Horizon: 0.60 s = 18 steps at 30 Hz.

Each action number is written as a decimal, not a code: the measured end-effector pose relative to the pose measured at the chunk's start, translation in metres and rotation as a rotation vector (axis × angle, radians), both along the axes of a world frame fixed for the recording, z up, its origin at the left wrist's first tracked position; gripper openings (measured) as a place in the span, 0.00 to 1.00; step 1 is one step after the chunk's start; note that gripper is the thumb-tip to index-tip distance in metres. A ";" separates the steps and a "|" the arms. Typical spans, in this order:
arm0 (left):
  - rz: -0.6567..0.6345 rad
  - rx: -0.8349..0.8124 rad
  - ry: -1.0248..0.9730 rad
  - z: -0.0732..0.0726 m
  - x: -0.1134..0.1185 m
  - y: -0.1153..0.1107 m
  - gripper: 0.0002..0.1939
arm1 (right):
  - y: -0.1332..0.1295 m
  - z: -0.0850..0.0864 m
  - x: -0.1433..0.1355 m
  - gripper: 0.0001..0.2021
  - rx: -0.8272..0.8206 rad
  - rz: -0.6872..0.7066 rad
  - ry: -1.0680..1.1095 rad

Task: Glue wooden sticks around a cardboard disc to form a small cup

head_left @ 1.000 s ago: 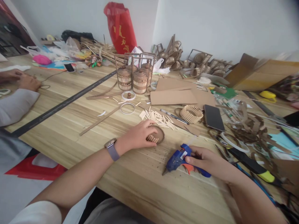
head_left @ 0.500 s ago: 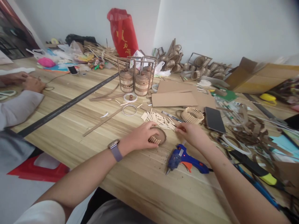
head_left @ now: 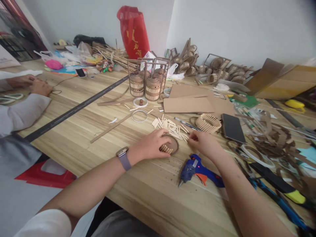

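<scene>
My left hand [head_left: 154,144] is closed around the side of a small round cardboard base [head_left: 174,144] with a toothed rim. Several short wooden sticks [head_left: 166,149] stand along its edge under my fingers. My right hand [head_left: 203,142] is at the near right end of a loose pile of short pale sticks [head_left: 170,126], with thumb and fingertips pinched together. Whether a stick is between those fingertips is too small to make out. Just below my right hand a blue glue gun [head_left: 197,169] lies on its side, its nozzle toward me.
Behind the pile are a stick ring basket [head_left: 208,123], a pen [head_left: 186,123], a phone [head_left: 233,127] and cardboard sheets [head_left: 189,103]. Lidded baskets in frames [head_left: 153,87] stand farther back. Pliers [head_left: 278,182] and brown strips lie right. Another person's hands [head_left: 40,86] are at far left.
The view has shifted a little, so everything sits slightly farther right. Both hands keep nearly the same places, the left on the round base and the right by the sticks.
</scene>
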<state>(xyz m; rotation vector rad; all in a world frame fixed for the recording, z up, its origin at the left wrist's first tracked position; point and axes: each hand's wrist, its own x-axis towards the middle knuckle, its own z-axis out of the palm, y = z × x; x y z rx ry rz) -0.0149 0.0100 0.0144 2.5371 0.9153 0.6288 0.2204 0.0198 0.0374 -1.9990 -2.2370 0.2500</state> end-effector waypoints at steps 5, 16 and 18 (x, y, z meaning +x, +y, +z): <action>0.008 0.015 0.008 -0.001 0.000 0.000 0.20 | -0.009 0.011 0.002 0.03 0.032 0.044 0.124; -0.014 0.047 0.003 -0.006 -0.001 0.003 0.23 | -0.022 0.008 -0.014 0.15 -0.134 0.247 0.506; -0.022 0.049 0.000 -0.006 -0.001 0.003 0.23 | -0.026 0.012 -0.018 0.17 -0.199 0.278 0.550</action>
